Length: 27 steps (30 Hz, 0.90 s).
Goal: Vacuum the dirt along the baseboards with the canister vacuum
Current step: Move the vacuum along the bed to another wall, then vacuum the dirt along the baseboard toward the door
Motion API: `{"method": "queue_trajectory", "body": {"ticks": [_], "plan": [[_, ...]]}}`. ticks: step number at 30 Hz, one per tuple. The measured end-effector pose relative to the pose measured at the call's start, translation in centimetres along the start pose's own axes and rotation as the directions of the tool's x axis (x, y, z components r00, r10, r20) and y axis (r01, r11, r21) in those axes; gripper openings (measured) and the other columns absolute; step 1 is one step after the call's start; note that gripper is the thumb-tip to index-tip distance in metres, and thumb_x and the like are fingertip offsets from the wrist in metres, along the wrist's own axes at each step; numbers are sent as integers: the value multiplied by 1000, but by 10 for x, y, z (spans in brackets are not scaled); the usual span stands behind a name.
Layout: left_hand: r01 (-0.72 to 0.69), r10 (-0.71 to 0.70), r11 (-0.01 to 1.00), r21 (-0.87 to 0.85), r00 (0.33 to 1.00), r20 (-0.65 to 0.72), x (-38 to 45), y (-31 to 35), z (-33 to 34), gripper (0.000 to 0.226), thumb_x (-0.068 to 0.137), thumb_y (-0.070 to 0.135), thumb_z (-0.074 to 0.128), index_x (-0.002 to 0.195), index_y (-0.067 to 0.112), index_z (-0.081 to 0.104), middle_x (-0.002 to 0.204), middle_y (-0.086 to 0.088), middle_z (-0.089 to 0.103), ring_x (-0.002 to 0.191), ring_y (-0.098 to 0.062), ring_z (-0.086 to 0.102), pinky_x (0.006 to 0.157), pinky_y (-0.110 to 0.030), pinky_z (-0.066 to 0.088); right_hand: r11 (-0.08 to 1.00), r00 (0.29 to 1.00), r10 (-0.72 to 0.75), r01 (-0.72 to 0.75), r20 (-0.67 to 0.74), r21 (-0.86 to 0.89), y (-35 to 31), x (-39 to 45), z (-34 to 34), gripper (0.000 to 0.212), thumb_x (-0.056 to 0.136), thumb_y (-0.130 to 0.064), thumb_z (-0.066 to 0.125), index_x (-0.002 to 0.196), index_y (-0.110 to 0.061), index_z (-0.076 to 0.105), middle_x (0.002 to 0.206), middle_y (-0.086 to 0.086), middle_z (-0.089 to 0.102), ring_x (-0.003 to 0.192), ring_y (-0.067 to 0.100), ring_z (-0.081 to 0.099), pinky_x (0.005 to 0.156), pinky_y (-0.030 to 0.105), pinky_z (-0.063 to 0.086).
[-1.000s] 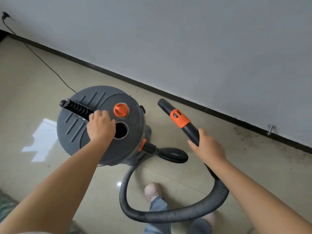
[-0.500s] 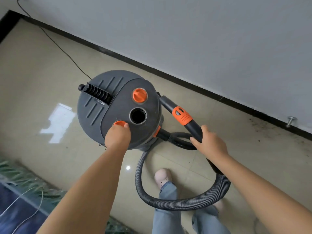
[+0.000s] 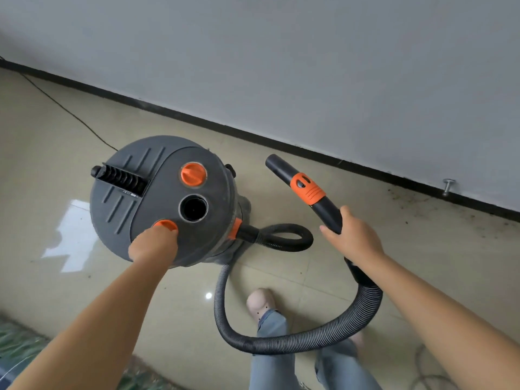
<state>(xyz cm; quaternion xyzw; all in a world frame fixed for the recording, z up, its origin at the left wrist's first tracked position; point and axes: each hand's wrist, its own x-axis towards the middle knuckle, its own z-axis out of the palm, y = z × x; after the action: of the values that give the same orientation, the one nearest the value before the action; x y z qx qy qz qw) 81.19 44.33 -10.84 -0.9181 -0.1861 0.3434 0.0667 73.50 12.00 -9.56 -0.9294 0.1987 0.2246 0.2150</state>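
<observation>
**Left hand on the orange button, right hand on the hose handle**

Your left hand is on the top of the canister vacuum, at its near edge. The fingers are pressed together and their tips lie on the orange button; I cannot tell how strongly they push. Beside the button there is a round open hole, and further from you an orange knob. A black ribbed handle lies across the left part of the lid.

Your right hand grips the black hose handle, with the fingers curled around it, just below the orange collar. The open end of the nozzle points up toward the baseboard and is held above the floor, apart from it.

The canister vacuum stands on the beige tile floor, near the black baseboard but not touching it. The ribbed hose goes from the side of the canister in a loop past your shoe and up to the handle. Dark dirt lies along the baseboard at the right, near a metal door stop. A thin black cord runs over the floor at the left.
</observation>
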Motion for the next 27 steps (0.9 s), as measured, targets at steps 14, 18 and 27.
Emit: {"method": "queue_trajectory", "body": {"ticks": [14, 18, 27], "plan": [[-670, 656, 682, 294, 738, 158, -174, 263, 53, 32, 99, 27, 36, 117, 10, 56, 115, -8, 61, 96, -26, 58, 71, -29, 41, 548, 824, 563, -311, -67, 776, 239, -33, -56, 34, 87, -43, 57, 98, -13, 45, 82, 9, 56, 82, 38, 65, 75, 46, 54], [-758, 674, 575, 309, 653, 347, -229, 324, 107, 46, 101, 41, 31, 127, 8, 49, 128, -9, 55, 116, -26, 54, 88, -33, 44, 377, 752, 659, -330, -1, 865, 336, -45, -74, 34, 88, -44, 55, 99, -14, 43, 89, 10, 56, 88, 38, 64, 84, 52, 52], [-838, 651, 540, 79, 475, 591, -307, 433, 202, 55, 94, 54, 39, 128, 12, 50, 130, -7, 55, 120, -24, 51, 98, -30, 39, -74, 594, 767, -292, 242, 954, 487, -26, -88, 52, 91, -39, 54, 129, -9, 37, 123, 11, 52, 106, 33, 58, 96, 47, 46]]}}
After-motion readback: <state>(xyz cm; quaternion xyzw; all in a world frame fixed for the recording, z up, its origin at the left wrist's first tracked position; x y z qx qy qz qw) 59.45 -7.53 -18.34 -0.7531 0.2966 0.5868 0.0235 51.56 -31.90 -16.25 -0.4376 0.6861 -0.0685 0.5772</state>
